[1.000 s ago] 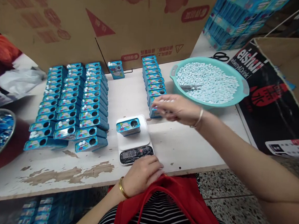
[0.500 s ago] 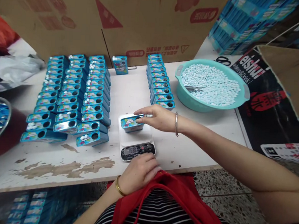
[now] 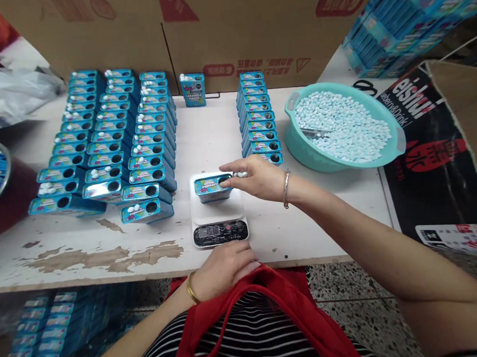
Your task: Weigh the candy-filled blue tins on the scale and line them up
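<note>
A blue tin (image 3: 210, 188) with a round hole in its top stands on a white digital scale (image 3: 216, 215). My right hand (image 3: 258, 178) reaches over the tin's right end, thumb and fingers at the hole. Several small white candies (image 3: 241, 174) show in the curl of its fingers. My left hand (image 3: 227, 266), with a gold bangle at the wrist, rests at the table edge just below the scale's display. It seems to hold nothing, its fingers loosely bent and partly hidden.
Rows of blue tins (image 3: 150, 135) stand at left, some with white candies on top. Another row (image 3: 262, 115) stands right of centre, beside a turquoise basin (image 3: 316, 156) of white candies with a metal scoop (image 3: 314, 133). A cardboard box (image 3: 110, 25) backs the table.
The view has shifted slightly, so the table things sit a little higher in the picture. My right hand stays at the tin's hole with candies in it; my left hand has hardly moved.
</note>
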Action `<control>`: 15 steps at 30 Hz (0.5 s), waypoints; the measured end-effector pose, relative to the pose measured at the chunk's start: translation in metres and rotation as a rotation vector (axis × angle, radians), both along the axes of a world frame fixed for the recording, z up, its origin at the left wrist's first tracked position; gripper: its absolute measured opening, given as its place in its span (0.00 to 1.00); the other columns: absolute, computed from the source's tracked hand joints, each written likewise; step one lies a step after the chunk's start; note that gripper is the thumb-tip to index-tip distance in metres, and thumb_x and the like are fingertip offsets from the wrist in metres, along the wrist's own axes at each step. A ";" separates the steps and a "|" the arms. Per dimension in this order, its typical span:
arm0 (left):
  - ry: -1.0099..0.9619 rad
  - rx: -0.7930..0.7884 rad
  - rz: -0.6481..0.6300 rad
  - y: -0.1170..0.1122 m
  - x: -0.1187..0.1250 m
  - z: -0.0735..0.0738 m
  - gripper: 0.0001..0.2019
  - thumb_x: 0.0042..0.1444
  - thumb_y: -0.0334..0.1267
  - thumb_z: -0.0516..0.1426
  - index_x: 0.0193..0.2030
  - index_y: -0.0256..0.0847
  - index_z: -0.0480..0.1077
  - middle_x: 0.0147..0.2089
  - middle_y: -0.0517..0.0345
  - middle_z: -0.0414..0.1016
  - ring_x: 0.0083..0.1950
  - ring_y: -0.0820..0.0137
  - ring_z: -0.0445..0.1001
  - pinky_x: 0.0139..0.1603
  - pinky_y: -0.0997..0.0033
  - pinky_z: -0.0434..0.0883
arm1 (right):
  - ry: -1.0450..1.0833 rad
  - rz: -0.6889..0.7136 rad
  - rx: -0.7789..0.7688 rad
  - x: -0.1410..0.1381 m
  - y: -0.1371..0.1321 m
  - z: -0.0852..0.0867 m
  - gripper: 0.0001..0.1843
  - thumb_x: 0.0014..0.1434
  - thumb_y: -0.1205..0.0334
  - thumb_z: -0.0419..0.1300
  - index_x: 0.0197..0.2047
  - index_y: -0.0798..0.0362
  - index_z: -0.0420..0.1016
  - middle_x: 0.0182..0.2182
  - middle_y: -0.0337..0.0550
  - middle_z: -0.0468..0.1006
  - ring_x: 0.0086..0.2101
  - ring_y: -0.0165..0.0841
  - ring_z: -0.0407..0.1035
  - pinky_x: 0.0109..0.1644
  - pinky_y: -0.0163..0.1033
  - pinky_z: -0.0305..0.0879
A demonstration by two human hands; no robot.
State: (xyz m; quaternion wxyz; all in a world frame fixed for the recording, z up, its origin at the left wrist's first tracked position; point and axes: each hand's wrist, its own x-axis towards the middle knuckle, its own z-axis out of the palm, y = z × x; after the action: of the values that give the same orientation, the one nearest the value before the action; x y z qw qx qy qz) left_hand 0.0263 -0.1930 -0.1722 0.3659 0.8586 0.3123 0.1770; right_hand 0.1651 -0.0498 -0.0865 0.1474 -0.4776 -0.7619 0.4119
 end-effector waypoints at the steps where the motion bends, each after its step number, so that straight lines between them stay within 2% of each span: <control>1: 0.001 -0.009 0.002 0.000 0.000 -0.001 0.15 0.66 0.42 0.45 0.40 0.38 0.70 0.36 0.56 0.70 0.37 0.72 0.69 0.37 0.74 0.67 | -0.007 0.009 0.000 -0.001 0.001 0.000 0.19 0.54 0.63 0.64 0.50 0.56 0.77 0.49 0.49 0.77 0.52 0.41 0.70 0.58 0.47 0.64; 15: 0.015 -0.088 0.003 0.001 -0.002 -0.006 0.18 0.66 0.45 0.44 0.40 0.38 0.71 0.36 0.55 0.71 0.39 0.71 0.70 0.39 0.72 0.69 | -0.024 0.023 -0.046 -0.002 0.000 0.001 0.24 0.53 0.65 0.64 0.54 0.62 0.73 0.53 0.56 0.74 0.55 0.41 0.68 0.60 0.44 0.62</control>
State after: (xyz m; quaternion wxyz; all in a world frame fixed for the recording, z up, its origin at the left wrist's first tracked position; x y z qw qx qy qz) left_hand 0.0247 -0.1920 -0.1780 0.4008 0.8424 0.3240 0.1574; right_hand 0.1630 -0.0502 -0.0852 0.1226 -0.4769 -0.7594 0.4252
